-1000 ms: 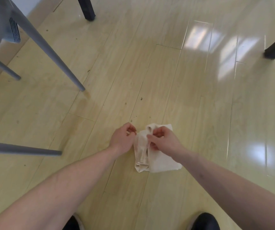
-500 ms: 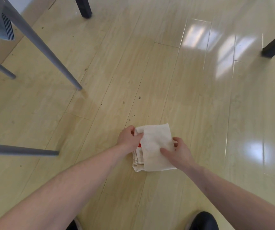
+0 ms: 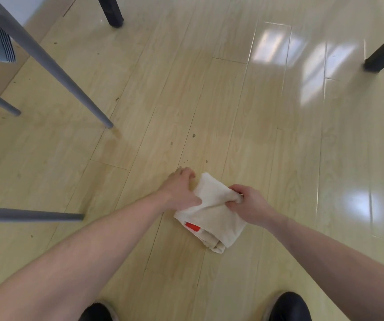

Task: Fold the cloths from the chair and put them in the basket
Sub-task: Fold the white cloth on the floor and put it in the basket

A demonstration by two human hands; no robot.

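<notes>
At far left I see the grey chair (image 3: 47, 66) with a striped cloth (image 3: 4, 46) hanging; my left hand (image 3: 179, 193) grips the folded cream cloth (image 3: 211, 218) on the wooden floor (image 3: 255, 135); my right hand (image 3: 249, 205) clenches its bunched far edge.

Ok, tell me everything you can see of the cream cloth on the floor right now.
The cream cloth is a soft, woven-looking fabric folded into a small layered bundle lying on the wooden floor. A red patch shows between layers at its near-left edge. The left hand grips its left side, thumb on top; the right hand grips its bunched right edge, lifting it slightly.
</notes>
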